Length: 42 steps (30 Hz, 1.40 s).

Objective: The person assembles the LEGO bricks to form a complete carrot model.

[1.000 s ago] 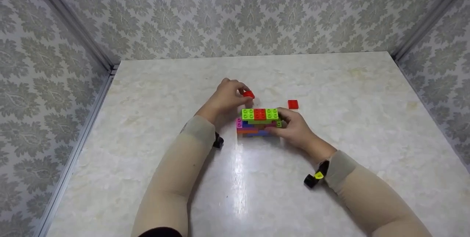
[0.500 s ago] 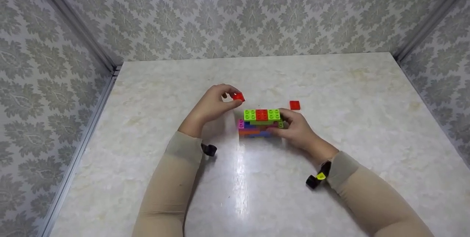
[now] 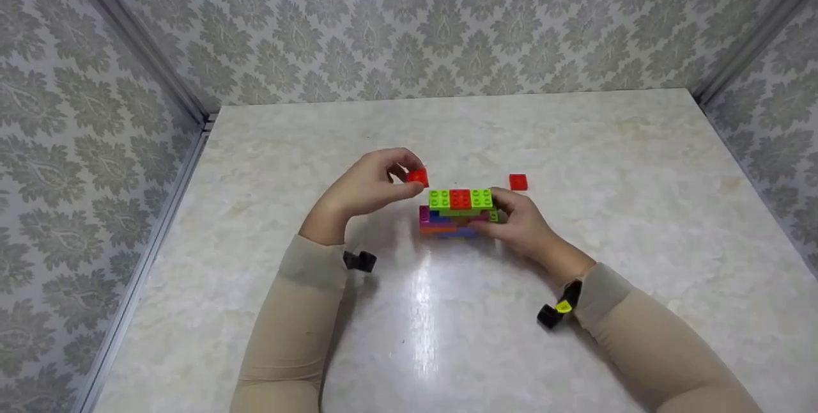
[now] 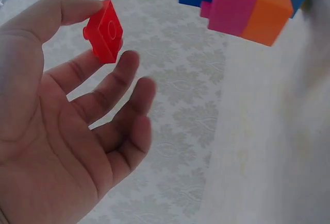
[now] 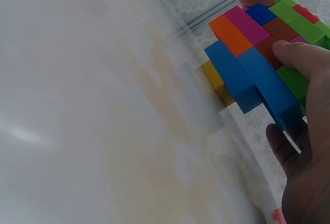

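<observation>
My left hand (image 3: 374, 183) pinches a small red building brick (image 4: 105, 33) between thumb and index finger, its other fingers loosely bent. In the head view this brick is just beyond the left end of a multicoloured brick stack (image 3: 460, 199). Lime green and red studded bricks form the stack's top layer. Lower down, the right wrist view shows pink, orange, brown, dark green and blue bricks, with a yellow one at the bottom. My right hand (image 3: 527, 227) grips the stack by its right end, thumb on the near side. Its other fingers are partly hidden behind the stack.
A loose red brick (image 3: 518, 181) lies on the pale marbled table (image 3: 594, 144), just beyond my right hand. Patterned wall panels (image 3: 409, 23) stand at the back and both sides. Each wrist wears a small black camera (image 3: 549, 316).
My left hand has drawn the red brick left and slightly nearer from behind the stack. My right hand keeps its grip on the stack throughout.
</observation>
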Available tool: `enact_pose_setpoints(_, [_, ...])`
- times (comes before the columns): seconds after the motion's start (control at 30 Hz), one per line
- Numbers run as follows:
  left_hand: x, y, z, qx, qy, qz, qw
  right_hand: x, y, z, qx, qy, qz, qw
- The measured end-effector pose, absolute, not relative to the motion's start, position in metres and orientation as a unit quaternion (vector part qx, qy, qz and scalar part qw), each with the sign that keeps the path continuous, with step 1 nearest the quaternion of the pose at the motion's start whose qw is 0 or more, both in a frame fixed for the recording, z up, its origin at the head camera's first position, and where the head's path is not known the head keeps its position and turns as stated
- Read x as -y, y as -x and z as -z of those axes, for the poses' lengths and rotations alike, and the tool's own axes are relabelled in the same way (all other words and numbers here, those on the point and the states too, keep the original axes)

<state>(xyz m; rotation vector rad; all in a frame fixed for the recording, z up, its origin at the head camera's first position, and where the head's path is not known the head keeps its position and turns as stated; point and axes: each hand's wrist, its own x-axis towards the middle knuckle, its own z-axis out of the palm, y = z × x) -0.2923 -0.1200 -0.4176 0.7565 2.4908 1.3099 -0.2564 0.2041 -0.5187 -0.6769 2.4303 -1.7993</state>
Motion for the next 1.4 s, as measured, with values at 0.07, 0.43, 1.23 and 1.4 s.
enact_pose_setpoints(0.07, [0.118,0.288,0.414,-0.846,-0.268,-0.443,0.129,-0.204,0.256,0.518,-0.784,0.219,0.58,0.021])
enact_pose_setpoints(0.43, [0.111,0.279,0.414,-0.839,-0.298,-0.428,0.154,-0.204,0.256,0.52,-0.787,0.222,0.575,0.018])
enact_pose_setpoints(1.23, [0.102,0.281,0.426,-0.819,-0.28,-0.48,0.146,-0.204,0.256,0.518,-0.787,0.223,0.575,0.018])
enact_pose_setpoints(1.4, [0.103,0.284,0.432,-0.82,-0.294,-0.469,0.145,-0.204,0.256,0.519,-0.784,0.227,0.577,0.017])
